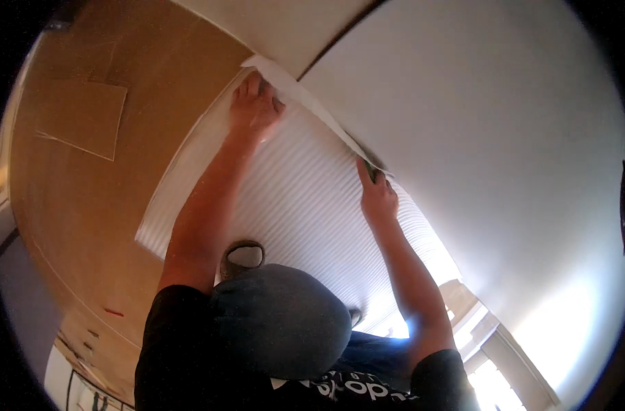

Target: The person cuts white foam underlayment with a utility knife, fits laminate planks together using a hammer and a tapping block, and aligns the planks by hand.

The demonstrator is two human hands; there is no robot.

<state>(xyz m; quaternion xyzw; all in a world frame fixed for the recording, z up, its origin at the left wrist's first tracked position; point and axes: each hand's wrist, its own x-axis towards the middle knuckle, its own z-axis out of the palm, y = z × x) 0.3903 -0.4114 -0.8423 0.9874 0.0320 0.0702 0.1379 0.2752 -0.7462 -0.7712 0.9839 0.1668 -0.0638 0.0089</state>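
At the far left, the brown floor point(86, 219) carries a flat, square-cornered brown panel point(86, 120) and, lower down, a small red scrap point(114, 313), both well apart from the hands. Next comes the ribbed white sheet point(292, 192), spread on the floor in front of the person and running to the foot of the wall, where its upturned edge point(285, 81) stands as a pale strip, probably because the sheet reaches a little past the corner. A shoe point(234, 264) shows by the raised knee point(282, 322); the low crouch seems chosen to bring both arms down to that edge. The left hand point(256, 109) lies at the sheet's far corner with fingers bent and pressed down, likely to keep it from shifting; whether they close on anything dark beneath them, I cannot tell. Farther right, a green tool point(372, 171) sits in the grip of the right hand point(380, 198), set against the sheet's edge where it meets the wall, a placement that would let the tool follow the corner; its working end is hidden. The smooth white wall point(497, 137) fills the right, likely serving as a straight guide, with a bright opening point(491, 383) low beyond it.
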